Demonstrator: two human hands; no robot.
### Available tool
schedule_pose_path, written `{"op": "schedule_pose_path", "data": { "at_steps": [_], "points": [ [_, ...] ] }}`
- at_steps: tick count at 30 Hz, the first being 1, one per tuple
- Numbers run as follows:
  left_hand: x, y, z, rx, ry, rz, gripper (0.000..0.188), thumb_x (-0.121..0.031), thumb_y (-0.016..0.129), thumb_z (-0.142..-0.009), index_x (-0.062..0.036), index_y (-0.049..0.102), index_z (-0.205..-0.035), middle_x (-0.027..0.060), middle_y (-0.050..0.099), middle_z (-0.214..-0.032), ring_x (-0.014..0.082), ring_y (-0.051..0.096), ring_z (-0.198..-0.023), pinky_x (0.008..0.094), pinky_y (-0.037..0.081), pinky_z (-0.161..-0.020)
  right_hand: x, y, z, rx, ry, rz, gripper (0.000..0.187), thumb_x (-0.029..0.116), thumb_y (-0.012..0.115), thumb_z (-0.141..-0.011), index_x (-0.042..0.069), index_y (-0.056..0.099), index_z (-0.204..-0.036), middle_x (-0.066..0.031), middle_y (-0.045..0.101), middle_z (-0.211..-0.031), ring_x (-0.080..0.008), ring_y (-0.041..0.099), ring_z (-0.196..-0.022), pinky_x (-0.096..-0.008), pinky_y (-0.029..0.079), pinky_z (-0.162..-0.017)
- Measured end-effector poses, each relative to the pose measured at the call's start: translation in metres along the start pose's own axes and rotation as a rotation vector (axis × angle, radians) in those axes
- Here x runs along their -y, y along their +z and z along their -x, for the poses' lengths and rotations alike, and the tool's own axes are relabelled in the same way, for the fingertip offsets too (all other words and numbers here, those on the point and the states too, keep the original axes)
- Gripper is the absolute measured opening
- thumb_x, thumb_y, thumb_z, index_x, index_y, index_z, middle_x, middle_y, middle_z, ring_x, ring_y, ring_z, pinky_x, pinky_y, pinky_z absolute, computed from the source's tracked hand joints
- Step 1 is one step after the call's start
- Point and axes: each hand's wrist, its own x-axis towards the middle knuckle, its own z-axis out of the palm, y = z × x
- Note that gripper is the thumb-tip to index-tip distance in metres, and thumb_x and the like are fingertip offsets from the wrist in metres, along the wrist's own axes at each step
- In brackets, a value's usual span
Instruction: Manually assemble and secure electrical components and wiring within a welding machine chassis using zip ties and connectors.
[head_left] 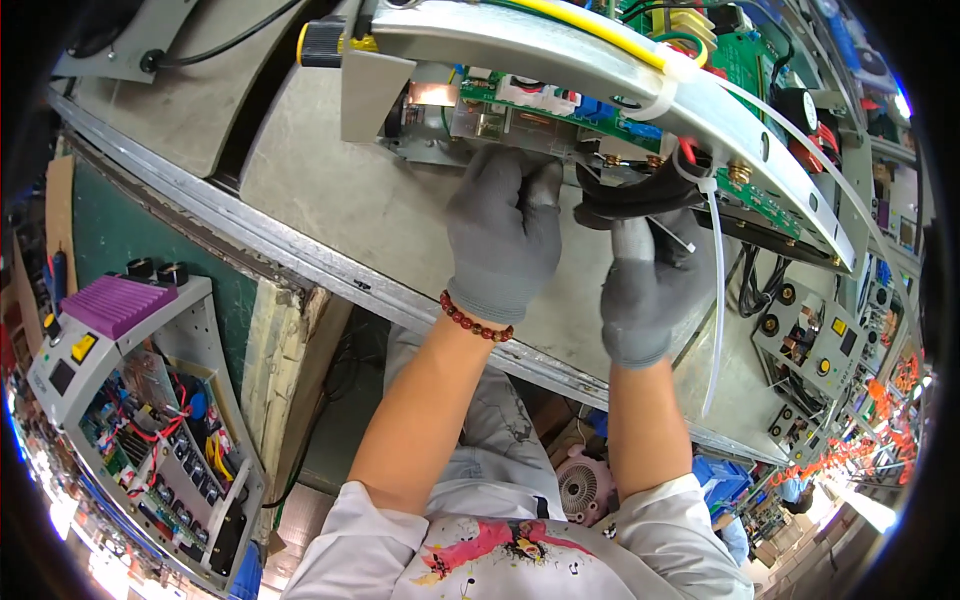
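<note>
My left hand [505, 235], in a grey glove, is closed with fingertips bent in at the lower edge of an open metal chassis [590, 55]. What it pinches, if anything, is hidden. My right hand [650, 285], gloved alike, is closed below a thick black cable sleeve [645, 195]. A thin white cable tie [672, 233] slants out between its thumb and fingers, its square head showing. Another white cable tie [714, 290] loops round the black bundle, its long tail hanging past my right wrist. Green circuit boards [545, 100] and a yellow cable [590, 28] show in the chassis.
A second open unit with a purple heatsink [120, 305] stands at the left, beyond the bench's metal edge [330, 265]. Grey front panels [815, 340] with knobs and coiled black cables [762, 280] lie at the right. A small pink fan [583, 485] is below the bench.
</note>
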Motion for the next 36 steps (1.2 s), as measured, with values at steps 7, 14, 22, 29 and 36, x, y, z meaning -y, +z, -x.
{"op": "schedule_pose_path", "data": {
  "at_steps": [7, 14, 22, 29, 36],
  "points": [
    [0.010, 0.002, 0.001, -0.019, 0.099, -0.144, 0.005, -0.005, 0.060, -0.085, -0.0005, 0.058, -0.087, 0.0167, 0.059, -0.080, 0.0363, 0.059, -0.069, 0.0413, 0.049, -0.060, -0.004, 0.038, 0.004, -0.204, -0.260, 0.296, 0.016, 0.005, 0.053, -0.089, -0.007, 0.057, -0.098, -0.0127, 0.064, -0.093, -0.0158, 0.060, -0.084, -0.0247, 0.048, -0.074],
    [0.015, -0.011, -0.002, 0.051, 0.019, -0.416, 0.006, -0.006, 0.059, -0.082, -0.0006, 0.056, -0.083, 0.0185, 0.056, -0.078, 0.0386, 0.057, -0.067, 0.0444, 0.048, -0.060, -0.006, 0.025, -0.003, -0.107, -0.260, 0.424, 0.012, 0.006, 0.058, -0.088, -0.003, 0.065, -0.090, -0.0058, 0.064, -0.075, -0.0078, 0.055, -0.063, -0.0207, 0.043, -0.058],
    [-0.001, -0.042, -0.016, 0.263, 0.373, -0.160, 0.006, -0.001, 0.058, -0.065, -0.0031, 0.058, -0.071, 0.0094, 0.060, -0.077, 0.0301, 0.059, -0.066, 0.0389, 0.049, -0.056, -0.014, 0.040, 0.009, -0.123, -0.137, 0.174, 0.016, 0.007, 0.054, -0.090, -0.005, 0.060, -0.097, -0.0088, 0.064, -0.089, -0.0115, 0.057, -0.080, -0.0246, 0.046, -0.074],
    [-0.007, -0.052, -0.036, 0.489, 0.377, 0.044, 0.008, 0.000, 0.062, -0.065, -0.0044, 0.058, -0.070, 0.0086, 0.062, -0.084, 0.0280, 0.063, -0.070, 0.0348, 0.054, -0.061, -0.024, 0.030, 0.010, -0.055, -0.262, 0.274, 0.020, 0.012, 0.063, -0.083, -0.001, 0.067, -0.097, -0.0167, 0.068, -0.095, -0.0250, 0.067, -0.083, -0.0332, 0.052, -0.075],
    [-0.012, -0.065, -0.053, 0.659, 0.304, 0.001, 0.008, -0.003, 0.068, -0.065, -0.0051, 0.063, -0.071, 0.0115, 0.066, -0.080, 0.0281, 0.065, -0.070, 0.0318, 0.052, -0.062, -0.024, 0.011, 0.000, 0.037, -0.365, 0.440, 0.015, 0.012, 0.076, -0.069, 0.007, 0.063, -0.073, -0.0168, 0.066, -0.078, -0.0305, 0.063, -0.059, -0.0353, 0.050, -0.052]
  ]
}}
